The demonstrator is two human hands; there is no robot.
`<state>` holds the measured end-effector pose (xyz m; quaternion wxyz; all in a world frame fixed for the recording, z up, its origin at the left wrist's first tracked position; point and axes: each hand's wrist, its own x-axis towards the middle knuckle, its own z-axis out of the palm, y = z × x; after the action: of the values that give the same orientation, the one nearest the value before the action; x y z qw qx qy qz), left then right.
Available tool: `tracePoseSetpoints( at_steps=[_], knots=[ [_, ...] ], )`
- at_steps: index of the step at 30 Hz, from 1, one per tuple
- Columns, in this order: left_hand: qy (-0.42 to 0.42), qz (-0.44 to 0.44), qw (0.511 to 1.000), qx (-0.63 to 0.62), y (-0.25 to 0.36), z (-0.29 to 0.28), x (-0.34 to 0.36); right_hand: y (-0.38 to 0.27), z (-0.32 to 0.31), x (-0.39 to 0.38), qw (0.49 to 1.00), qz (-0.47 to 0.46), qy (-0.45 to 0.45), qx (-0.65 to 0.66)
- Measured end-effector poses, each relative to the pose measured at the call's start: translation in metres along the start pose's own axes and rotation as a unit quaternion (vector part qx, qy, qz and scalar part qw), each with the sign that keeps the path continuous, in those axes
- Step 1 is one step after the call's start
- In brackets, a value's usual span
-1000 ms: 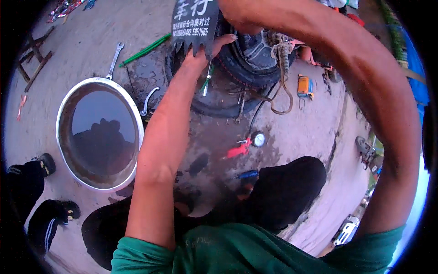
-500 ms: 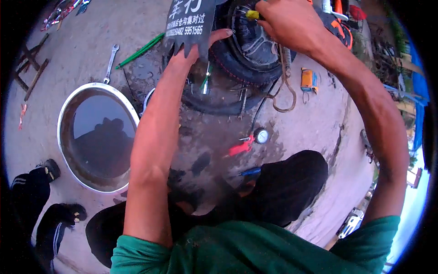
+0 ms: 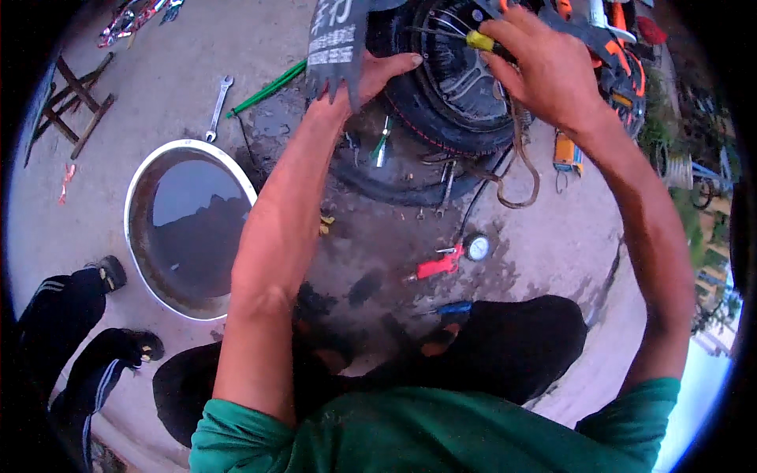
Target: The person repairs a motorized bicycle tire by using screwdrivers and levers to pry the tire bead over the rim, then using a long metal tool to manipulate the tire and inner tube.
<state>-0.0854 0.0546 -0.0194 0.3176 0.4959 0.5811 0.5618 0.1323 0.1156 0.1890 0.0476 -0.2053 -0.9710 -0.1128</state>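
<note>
The ground (image 3: pixel 264 35) is grey concrete, damp and stained near the middle, with a seam towards its right-hand edge. A metal basin (image 3: pixel 129 229) of murky water stands on the left part of the ground; a wrench (image 3: pixel 218 110) lies just beyond its rim. A red air gauge (image 3: pixel 441 264) lies on the ground in front of the person.

The wheel (image 3: pixel 457 91) is at the far side of the work area, between the hands and partly beneath them. The right hand (image 3: pixel 544 71) is clamped on a yellow-handled tool (image 3: pixel 481 42). The tool's long axis runs roughly left to right over the wheel, its shaft pointing left, handle nearest the right hand. Contact at the tip cannot be confirmed.

The left hand (image 3: pixel 377 76) is at the wheel's left side, thumb extended to the tyre; a black flap (image 3: pixel 335 49) hides its fingers, so its grip cannot be determined. The hands are apart.
</note>
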Motion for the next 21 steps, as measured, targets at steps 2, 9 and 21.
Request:
tracePoseSetpoints(
  at_steps=[2,9,21],
  knots=[
    [0.011,0.001,1.000,0.015,-0.006,-0.003,-0.004,-0.007,-0.008,0.012,0.999,-0.050,-0.001,-0.018],
    [0.032,-0.038,0.998,0.043,0.002,0.005,-0.005,0.019,0.014,-0.004,0.981,-0.130,0.111,-0.089],
    [0.025,-0.076,0.993,-0.085,0.023,-0.001,-0.015,0.047,0.019,0.001,0.984,-0.142,0.054,0.092]
  ],
)
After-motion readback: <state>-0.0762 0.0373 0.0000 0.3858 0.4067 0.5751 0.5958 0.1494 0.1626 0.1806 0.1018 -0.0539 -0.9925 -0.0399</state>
